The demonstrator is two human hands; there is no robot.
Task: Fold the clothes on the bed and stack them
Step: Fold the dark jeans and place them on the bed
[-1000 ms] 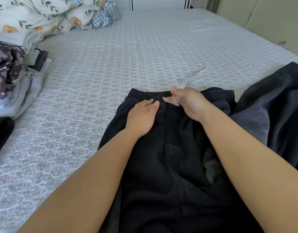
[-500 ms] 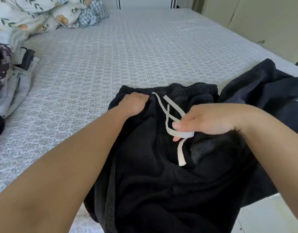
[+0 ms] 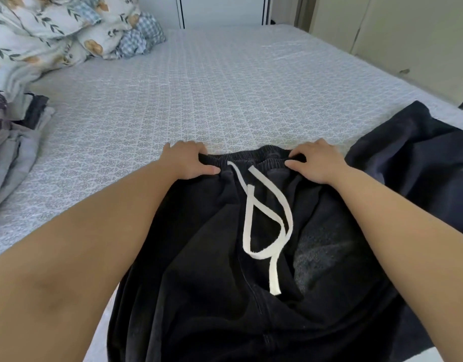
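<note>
Bedsheet (image 3: 225, 87) beyond waistband open; clothes pile (image 3: 13, 142) left, dark garment (image 3: 413, 158) right, possibly overlapping.

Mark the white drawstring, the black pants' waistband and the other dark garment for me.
white drawstring (image 3: 251, 220): head view, on its long left strand.
waistband (image 3: 253, 156): head view, middle of the elastic edge.
dark garment (image 3: 418, 152): head view, on its upper fold.

Both forearms bare to frame edge, no sleeves; left hand (image 3: 184, 160), right hand (image 3: 316, 162) ungloved.
</note>
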